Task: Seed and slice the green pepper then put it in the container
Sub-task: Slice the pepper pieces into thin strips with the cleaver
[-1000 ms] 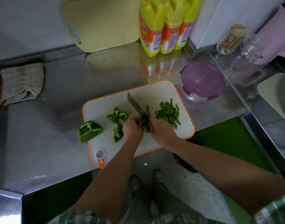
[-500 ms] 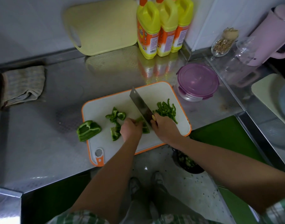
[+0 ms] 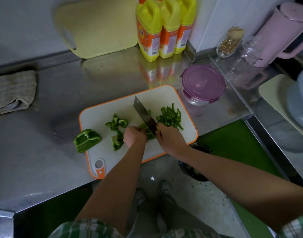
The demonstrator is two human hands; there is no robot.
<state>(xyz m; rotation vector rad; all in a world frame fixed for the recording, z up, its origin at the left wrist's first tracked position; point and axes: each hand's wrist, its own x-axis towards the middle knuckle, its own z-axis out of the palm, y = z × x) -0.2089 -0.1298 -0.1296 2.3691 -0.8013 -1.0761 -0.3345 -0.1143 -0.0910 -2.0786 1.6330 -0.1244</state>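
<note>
Beyond the far right corner of the cutting board [image 3: 99,117] sits the container [image 3: 203,84], its purple lid on. Three yellow bottles [image 3: 166,26] stand well past the board's far edge, with a pale green board [image 3: 99,26] leaning on the wall beside them. A folded cloth [image 3: 13,91] lies far off the board's left side, and a dark bowl [image 3: 197,170] sits on the floor below its near right corner.

My right hand [image 3: 169,138] is wrapped tight round the knife [image 3: 144,115]; the handle is hidden in my fist. The blade runs from that hand away and leftward across the middle of the board. My left hand [image 3: 134,135] has its fingers curled, knuckles by the blade, holding down the pepper piece [image 3: 149,134]. My hands cover most of it, so I cannot tell its long axis.

The sliced strips [image 3: 169,115] are heaped on the board's right side, just past the blade, mostly lying from the far edge toward the near right corner. Loose pepper chunks [image 3: 116,123] lie left of my left hand. A large pepper section [image 3: 86,140] overhangs the board's left edge, its long axis slanting from near left to far right.
</note>
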